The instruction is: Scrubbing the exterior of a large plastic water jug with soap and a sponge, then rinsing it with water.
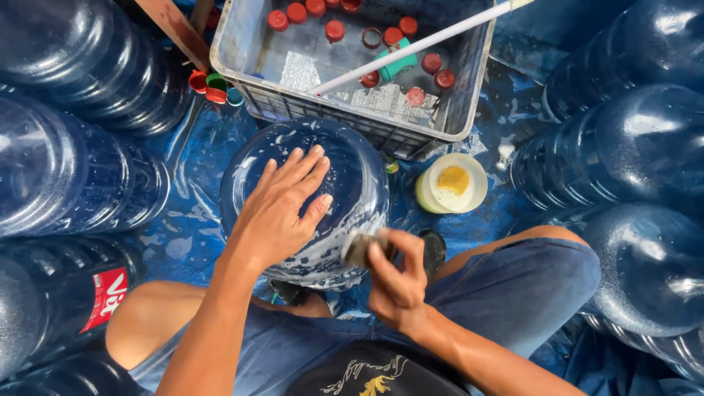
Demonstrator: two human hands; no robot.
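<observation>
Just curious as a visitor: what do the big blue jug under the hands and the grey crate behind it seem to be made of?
The big blue jug looks like clear, blue-tinted hard plastic: glossy, see-through, streaked with white suds. The left hand rests flat on it; the right hand presses a small scrubbing pad to its side. The grey crate seems moulded plastic, matte, with latticed walls.

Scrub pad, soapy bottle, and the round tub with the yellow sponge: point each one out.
Scrub pad [359, 248], head view: on its grey end beside the right hand's fingertips.
Soapy bottle [352, 172], head view: on its sudsy blue upturned base, right of the left hand.
Round tub [477, 192], head view: on its pale rim, right side.
</observation>
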